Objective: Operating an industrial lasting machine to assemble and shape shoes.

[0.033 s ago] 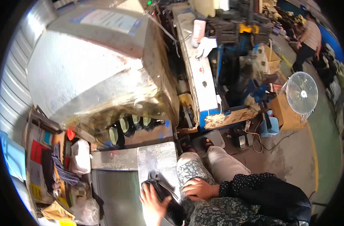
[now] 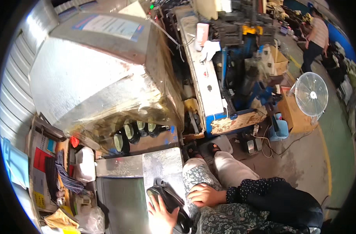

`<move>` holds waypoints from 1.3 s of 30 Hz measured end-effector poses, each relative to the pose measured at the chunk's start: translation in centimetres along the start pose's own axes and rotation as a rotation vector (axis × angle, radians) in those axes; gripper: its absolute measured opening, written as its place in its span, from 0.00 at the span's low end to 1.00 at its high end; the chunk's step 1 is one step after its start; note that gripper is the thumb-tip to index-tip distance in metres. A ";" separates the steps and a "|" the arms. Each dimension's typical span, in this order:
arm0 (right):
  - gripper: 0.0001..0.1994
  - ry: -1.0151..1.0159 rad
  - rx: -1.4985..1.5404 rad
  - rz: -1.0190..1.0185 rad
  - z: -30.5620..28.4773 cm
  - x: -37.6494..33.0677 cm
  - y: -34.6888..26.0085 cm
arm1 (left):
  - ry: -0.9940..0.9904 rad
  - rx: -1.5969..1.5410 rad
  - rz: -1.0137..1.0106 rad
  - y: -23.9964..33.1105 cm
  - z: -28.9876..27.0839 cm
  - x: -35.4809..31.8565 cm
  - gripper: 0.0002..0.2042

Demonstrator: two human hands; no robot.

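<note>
A black shoe (image 2: 171, 201) with a strap lies lengthwise on the pale metal tabletop (image 2: 162, 162), its toe end partly covered. My left hand (image 2: 162, 215) rests against the shoe's near left side, fingers spread and thumb reaching over toward the shoe's opening. The fingers lie along it without wrapping round. On my floral-clad thigh sits my right hand (image 2: 204, 195), its fingers loosely laid out with nothing visible in them.
Several dark shoes with pale green insides (image 2: 129, 132) stand under a large metal hood (image 2: 84, 66). A cluttered shelf (image 2: 49, 136) is on the left. Rightward are a machine bench (image 2: 213, 93), a blue basket (image 2: 279, 130), a fan (image 2: 311, 94) and a person (image 2: 317, 37) farther off.
My left hand has slid slightly toward me along the shoe, baring more of its top. My right hand has stayed on my thigh. The distant person has shifted a little.
</note>
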State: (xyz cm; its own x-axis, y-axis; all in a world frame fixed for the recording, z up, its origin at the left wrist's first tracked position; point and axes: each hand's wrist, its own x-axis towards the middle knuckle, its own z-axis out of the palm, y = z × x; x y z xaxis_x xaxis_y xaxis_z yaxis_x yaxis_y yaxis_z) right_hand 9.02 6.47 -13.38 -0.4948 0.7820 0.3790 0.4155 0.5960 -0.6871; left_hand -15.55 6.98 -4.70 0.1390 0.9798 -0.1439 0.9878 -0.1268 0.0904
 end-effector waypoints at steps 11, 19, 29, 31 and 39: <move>0.49 -0.185 0.934 0.258 -2.4 1.5 -6.5 | 0.207 -1.989 -0.169 6.3 -1.1 -3.6 0.30; 0.43 0.435 0.880 0.326 -23.7 -7.0 -8.2 | -0.008 -1.173 0.557 15.4 -3.1 -3.0 0.38; 0.40 0.906 0.283 0.412 -45.3 -12.5 -0.4 | 0.261 -0.339 0.747 9.6 8.8 -3.6 0.22; 0.39 0.943 0.036 0.438 -48.7 -13.1 1.9 | 0.242 -0.393 0.682 10.2 9.1 -3.5 0.20; 0.37 0.923 -0.447 0.635 -54.8 -7.7 4.6 | 0.194 -0.451 0.556 10.5 8.2 -3.4 0.19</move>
State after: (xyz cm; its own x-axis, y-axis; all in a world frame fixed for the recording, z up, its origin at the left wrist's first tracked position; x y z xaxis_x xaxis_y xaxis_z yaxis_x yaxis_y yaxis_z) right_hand 56.57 13.19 14.45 0.5494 0.6858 0.4773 0.7052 -0.0742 -0.7051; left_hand -5.05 1.07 -11.31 0.5542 0.8043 0.2144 0.6444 -0.5776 0.5011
